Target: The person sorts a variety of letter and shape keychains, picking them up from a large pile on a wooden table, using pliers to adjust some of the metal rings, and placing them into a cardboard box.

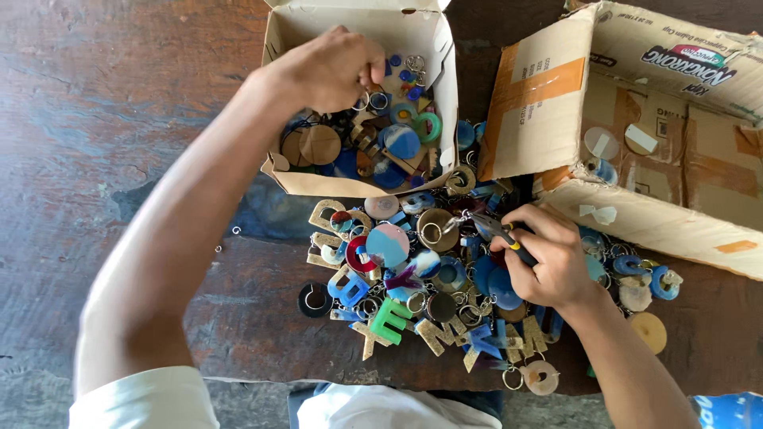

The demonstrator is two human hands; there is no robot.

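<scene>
My left hand [330, 70] reaches into a small open cardboard box [445, 87] at the top, its fingers pinched on a small metal key ring among round discs and rings. My right hand [548, 258] rests on a heap of keychains [397, 270] and grips a pair of pliers [497, 230] with dark and yellow handles, the jaws pointing left toward a ring. The heap holds glittery letter shapes, round resin discs in blue, pink and brown, and several metal rings.
A large open cardboard box [675, 151] lies to the right, holding a few discs. Everything sits on a dark wooden table [119, 119]. Two loose metal rings [226, 238] lie left of the heap. A black ring-shaped piece [315, 299] sits at the heap's left edge.
</scene>
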